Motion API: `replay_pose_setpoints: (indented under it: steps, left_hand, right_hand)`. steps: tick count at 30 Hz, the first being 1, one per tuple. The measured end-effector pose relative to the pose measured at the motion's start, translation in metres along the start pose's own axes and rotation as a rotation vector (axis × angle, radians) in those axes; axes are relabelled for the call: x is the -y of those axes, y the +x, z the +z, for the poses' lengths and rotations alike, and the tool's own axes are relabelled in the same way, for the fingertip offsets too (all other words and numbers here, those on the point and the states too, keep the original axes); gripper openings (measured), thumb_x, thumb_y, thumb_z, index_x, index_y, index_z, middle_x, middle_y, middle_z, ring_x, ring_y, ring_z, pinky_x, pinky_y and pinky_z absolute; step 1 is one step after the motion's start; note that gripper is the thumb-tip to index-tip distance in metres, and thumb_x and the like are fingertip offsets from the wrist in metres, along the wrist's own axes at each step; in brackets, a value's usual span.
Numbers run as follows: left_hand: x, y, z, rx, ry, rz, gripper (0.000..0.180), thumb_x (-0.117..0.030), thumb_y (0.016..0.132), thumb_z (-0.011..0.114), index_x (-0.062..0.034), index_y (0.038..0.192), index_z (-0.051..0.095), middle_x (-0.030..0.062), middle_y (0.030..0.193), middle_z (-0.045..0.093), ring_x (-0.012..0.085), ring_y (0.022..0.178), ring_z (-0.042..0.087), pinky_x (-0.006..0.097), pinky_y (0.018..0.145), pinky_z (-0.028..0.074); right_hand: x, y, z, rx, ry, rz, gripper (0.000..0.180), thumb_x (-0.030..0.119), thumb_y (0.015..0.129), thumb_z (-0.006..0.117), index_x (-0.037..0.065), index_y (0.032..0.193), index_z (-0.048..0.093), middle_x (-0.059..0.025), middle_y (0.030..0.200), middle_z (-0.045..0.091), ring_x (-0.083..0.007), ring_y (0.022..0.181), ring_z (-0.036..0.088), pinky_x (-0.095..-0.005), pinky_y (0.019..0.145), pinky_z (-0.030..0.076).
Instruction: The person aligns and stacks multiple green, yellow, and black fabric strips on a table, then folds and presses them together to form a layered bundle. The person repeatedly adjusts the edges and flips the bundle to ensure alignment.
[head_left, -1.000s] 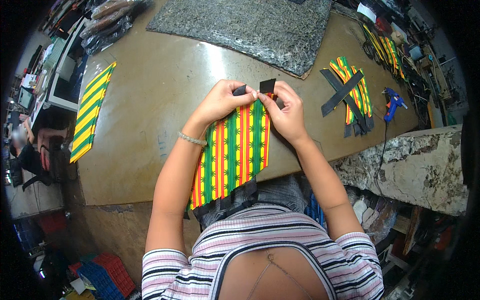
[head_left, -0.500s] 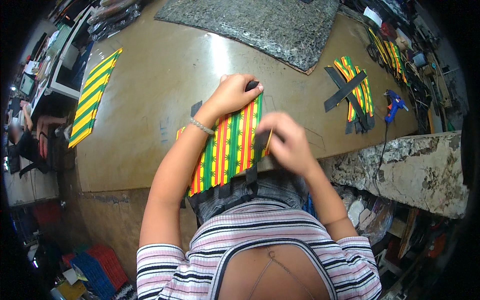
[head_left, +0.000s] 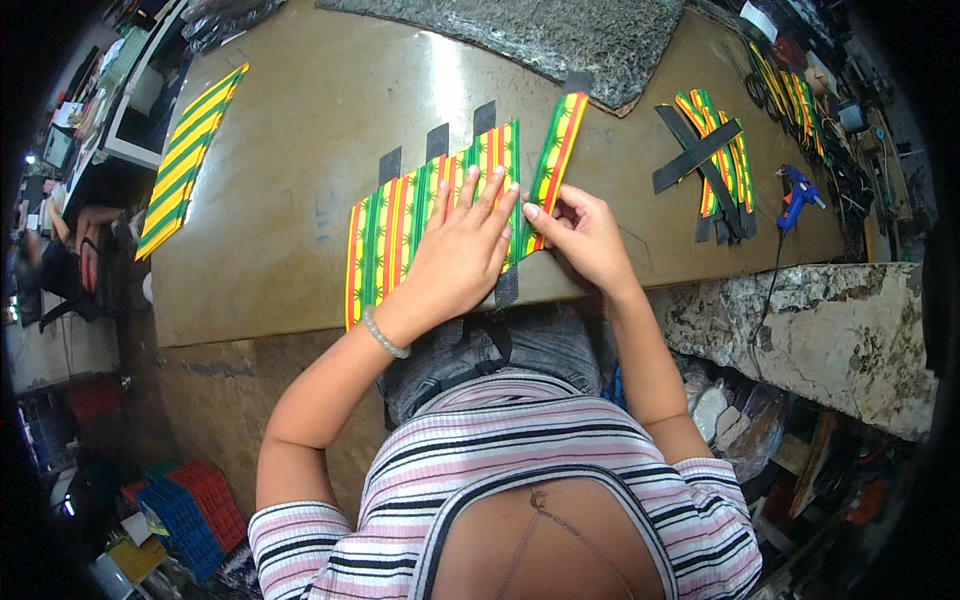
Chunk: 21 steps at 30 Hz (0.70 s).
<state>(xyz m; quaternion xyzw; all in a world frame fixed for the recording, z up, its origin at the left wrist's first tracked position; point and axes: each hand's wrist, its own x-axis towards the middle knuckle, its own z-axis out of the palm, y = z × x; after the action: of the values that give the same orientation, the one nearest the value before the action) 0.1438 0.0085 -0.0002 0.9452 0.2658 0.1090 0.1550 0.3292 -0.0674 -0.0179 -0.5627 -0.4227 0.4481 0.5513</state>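
A panel of yellow, green and red striped fabric with a leaf print (head_left: 385, 245) lies at the table's near edge. Black strap ends (head_left: 437, 140) stick out past its far side, and another black strap end (head_left: 507, 287) hangs at its near side. My left hand (head_left: 455, 255) rests flat on the panel, fingers stretched out and pointing away from me. Closed fingers of my right hand (head_left: 592, 240) pinch the lower part of a narrow fabric strip (head_left: 558, 145) in the same pattern. That strip slants away to the right, with a black end at its far tip.
Crossed black straps (head_left: 697, 157) lie on a pile of striped strips at the right. Beside them is a blue glue gun (head_left: 797, 200) with a cord. A yellow-green striped piece (head_left: 192, 160) lies left; a dark mottled sheet (head_left: 520, 40) lies far back. A ledge (head_left: 800, 340) adjoins the table.
My left hand has come from the panel's far edge to lie flat on it. The panel has shifted away from me onto the table. My right hand now pinches the narrow strip, angled to the right.
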Motion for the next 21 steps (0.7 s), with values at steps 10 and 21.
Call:
replay_pose_setpoints:
  steps: [10,21]
  left_hand:
    - [-0.003,-0.004,0.014,-0.095,0.171,-0.009,0.053,-0.029,0.098,0.047,-0.0155,0.15,0.042,0.011,0.159,0.034,0.0306,0.148,0.029,0.053,0.12,0.019]
    - [-0.001,-0.008,-0.011,-0.154,-0.12,-0.025,0.046,-0.028,0.101,0.049,-0.0071,0.143,0.05,0.0159,0.155,0.038,0.0363,0.147,0.029,0.05,0.12,0.02]
  right_hand:
    - [0.03,-0.083,0.033,0.354,-0.343,-0.336,0.024,0.0,0.079,0.068,0.006,0.103,0.071,-0.0106,0.097,0.069,-0.0241,0.093,0.068,-0.0353,0.08,0.055]
    - [0.058,0.04,-0.099,-0.638,0.85,0.002,0.027,0.022,0.098,0.065,-0.003,0.107,0.061,-0.02,0.107,0.067,-0.0245,0.094,0.07,-0.0318,0.085,0.06]
